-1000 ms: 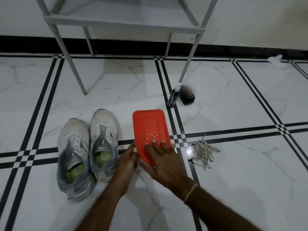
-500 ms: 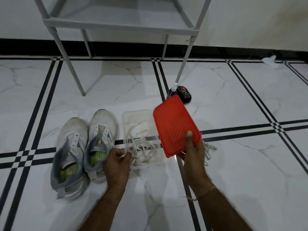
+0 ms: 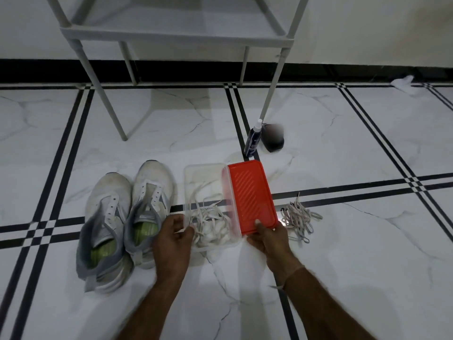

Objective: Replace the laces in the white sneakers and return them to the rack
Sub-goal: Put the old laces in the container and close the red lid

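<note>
lace box [image 3: 206, 169] opened
red lid [image 3: 251, 197] pinched by right grip [image 3: 267, 238], box rim held by left grip [image 3: 174, 239]; laces [image 3: 210, 223] lie inside, beside white sneakers [image 3: 127, 212]; one is to be drawn out next.

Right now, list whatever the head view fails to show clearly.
Dark object beside the spray bottle: blurred, unidentifiable.
Rack: upper part cut by the top edge.
Laces in the clear box: tangled, count unclear.
Left hand: curled fingers hide whether it pinches lace or box rim.
</note>
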The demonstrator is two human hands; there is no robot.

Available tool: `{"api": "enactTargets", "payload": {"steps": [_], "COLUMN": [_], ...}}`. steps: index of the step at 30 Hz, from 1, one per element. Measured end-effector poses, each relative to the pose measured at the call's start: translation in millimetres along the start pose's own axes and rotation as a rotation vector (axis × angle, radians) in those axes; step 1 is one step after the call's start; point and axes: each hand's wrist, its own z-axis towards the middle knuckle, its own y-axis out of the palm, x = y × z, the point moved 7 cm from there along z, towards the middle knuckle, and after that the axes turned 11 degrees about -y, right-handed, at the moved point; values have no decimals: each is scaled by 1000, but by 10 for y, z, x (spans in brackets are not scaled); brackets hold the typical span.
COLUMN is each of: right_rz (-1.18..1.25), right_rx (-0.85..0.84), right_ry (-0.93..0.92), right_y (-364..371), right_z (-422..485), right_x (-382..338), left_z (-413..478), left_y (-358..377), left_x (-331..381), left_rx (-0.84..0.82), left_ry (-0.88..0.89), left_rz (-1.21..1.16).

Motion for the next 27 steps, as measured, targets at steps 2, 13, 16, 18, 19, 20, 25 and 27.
{"api": "enactTargets", "payload": {"steps": [2, 13, 16, 18, 19, 20, 25, 27], "right_rz": [-139, -842, -1003, -1225, -1343, -1453, -1742, -1734], "right_rx": [74, -252, -541, -746, -799, -823, -773, -746], "right_ry": [-10, -791, -935, -847, -801, -755, -646, -675], "right_y": [-128, 539, 1112, 1416, 1511, 1572, 1659, 1661], "right_z": [46, -395, -521, -428, -358, -296, -160, -159], "right_x": [57, -960, -1057, -853, -729, -609, -134, -32], "left_z": [-20, -78, -47, -14, -6, -3, 19, 31], "left_y": [-11, -10, -4, -1, 0, 3, -4, -13], "left_x": [21, 140, 167, 171, 179, 191, 262, 260], "left_rx": [8, 23, 32, 35, 36, 39, 42, 22], "left_ry": [16, 79, 79, 75, 79, 87, 123, 98], "left_rz": [24, 43, 47, 60, 62, 64, 111, 104]}}
